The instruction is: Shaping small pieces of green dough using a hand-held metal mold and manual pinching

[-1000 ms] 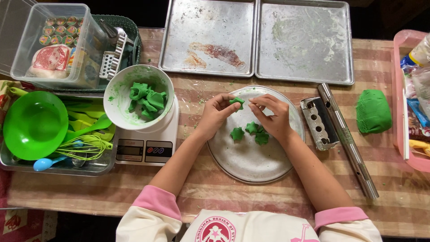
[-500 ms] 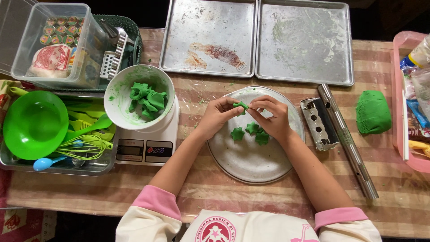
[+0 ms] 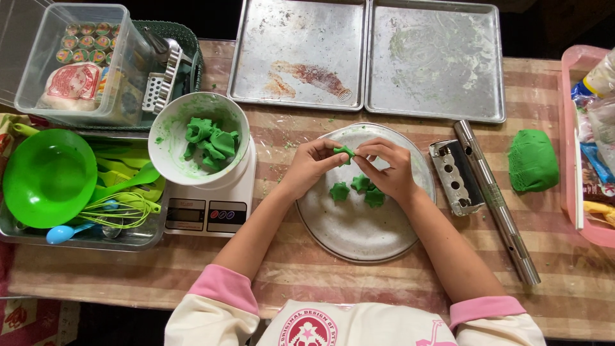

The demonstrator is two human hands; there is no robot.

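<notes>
Left hand [image 3: 314, 163] and right hand [image 3: 387, 170] pinch one green dough piece [image 3: 344, 152] between closed fingertips above the round metal plate [image 3: 359, 224], as 0.5 s earlier. Three shaped dough pieces [image 3: 359, 189] lie unmoved on the plate; the right palm partly hides them. Fingertips cover the held piece's shape.

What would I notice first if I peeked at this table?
Bright green dough: both hands, the left hand and right hand, pinch a small green piece over a round plate in the middle, where three shaped pieces already lie. To the left, a white bowl of more green bits sits on a kitchen scale, and a big green lump rests at the right, beside a metal tube.
</notes>
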